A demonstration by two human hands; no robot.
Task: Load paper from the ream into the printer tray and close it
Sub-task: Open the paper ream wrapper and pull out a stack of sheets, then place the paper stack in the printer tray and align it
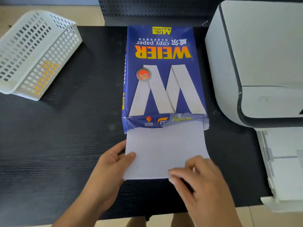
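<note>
Pinching the paper point(165, 149) half out of the ream point(162, 76) on the desk point(65, 145), left hand point(113, 163) thumb-on-top, right hand point(196, 174) clamped at the corner, I'd risk sheets fanning or the wrapper snagging before the tray point(282, 161).

A white lattice basket point(35, 51) lies tilted on the black table point(73, 128) — far left. Something orange shows through its mesh.
</note>
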